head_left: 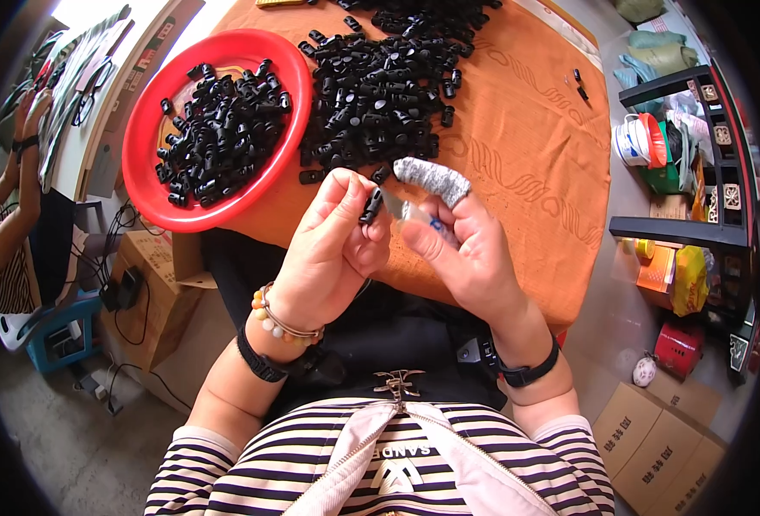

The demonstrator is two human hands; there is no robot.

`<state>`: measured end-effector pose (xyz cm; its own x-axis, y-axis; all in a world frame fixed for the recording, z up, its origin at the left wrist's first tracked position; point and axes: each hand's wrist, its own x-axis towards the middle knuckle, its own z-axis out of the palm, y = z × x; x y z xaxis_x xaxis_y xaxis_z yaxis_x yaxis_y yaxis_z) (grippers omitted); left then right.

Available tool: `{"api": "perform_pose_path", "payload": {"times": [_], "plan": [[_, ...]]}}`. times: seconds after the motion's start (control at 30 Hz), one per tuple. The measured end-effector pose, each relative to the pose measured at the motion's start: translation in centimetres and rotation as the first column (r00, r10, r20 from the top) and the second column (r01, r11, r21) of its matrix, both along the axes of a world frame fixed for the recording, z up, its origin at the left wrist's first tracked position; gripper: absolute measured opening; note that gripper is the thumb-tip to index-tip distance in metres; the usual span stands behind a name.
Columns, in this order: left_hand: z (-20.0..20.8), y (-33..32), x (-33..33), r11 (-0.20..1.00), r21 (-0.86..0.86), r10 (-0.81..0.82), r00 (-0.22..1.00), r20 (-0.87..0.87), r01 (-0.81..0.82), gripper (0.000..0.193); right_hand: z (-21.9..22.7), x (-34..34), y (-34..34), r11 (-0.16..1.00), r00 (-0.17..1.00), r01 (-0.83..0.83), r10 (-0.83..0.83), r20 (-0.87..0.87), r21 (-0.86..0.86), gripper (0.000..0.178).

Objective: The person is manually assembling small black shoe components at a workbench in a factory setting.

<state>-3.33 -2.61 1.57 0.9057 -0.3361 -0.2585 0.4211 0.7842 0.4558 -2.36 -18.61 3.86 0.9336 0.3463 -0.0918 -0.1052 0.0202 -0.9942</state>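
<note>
Between the thumb and fingers of my left hand is a small black plastic cord lock, held tilted above the table's near edge. My right hand closes around a small knife with a pale blade and a whitish, blue-marked handle. Its blade points toward the cord lock, close to it; whether they touch I cannot tell. A grey knitted sleeve covers the right index finger. Just beyond my hands lies a heap of black cord locks. A red round basin holds many more at the left.
An orange patterned cloth covers the table, with a few loose black pieces at its far right. A black shelf with bags stands right, above cardboard boxes. At left are a carton, cables, a blue stool and another person.
</note>
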Motion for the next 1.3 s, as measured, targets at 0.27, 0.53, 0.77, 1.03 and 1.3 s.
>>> {"api": "perform_pose_path", "payload": {"times": [0.27, 0.53, 0.77, 1.03, 1.3], "plan": [[-0.1, 0.4, -0.2, 0.999, 0.033, 0.011, 1.000, -0.012, -0.011, 0.010, -0.3, -0.6, 0.7, 0.996, 0.998, -0.017, 0.023, 0.065, -0.090, 0.038], [0.1, 0.1, -0.3, 0.998, 0.060, 0.035, 0.999, -0.015, -0.034, 0.009, -0.7, -0.6, 0.7, 1.000, 0.995, 0.005, -0.003, 0.096, -0.022, 0.035], [-0.1, 0.3, -0.4, 1.000, 0.025, 0.013, 1.000, 0.024, -0.014, 0.007, 0.5, -0.6, 0.3, 0.989, 0.997, -0.059, 0.066, 0.046, -0.134, 0.036], [0.5, -0.4, -0.7, 0.995, 0.082, 0.050, 0.999, -0.002, -0.050, 0.005, -0.1, -1.1, 0.2, 0.999, 0.996, -0.013, 0.017, 0.088, -0.036, 0.036], [0.8, -0.7, -1.8, 0.998, 0.060, 0.019, 0.997, 0.076, -0.024, 0.006, -0.2, -1.9, -0.4, 0.993, 0.998, 0.008, -0.016, 0.064, 0.117, 0.031]]}}
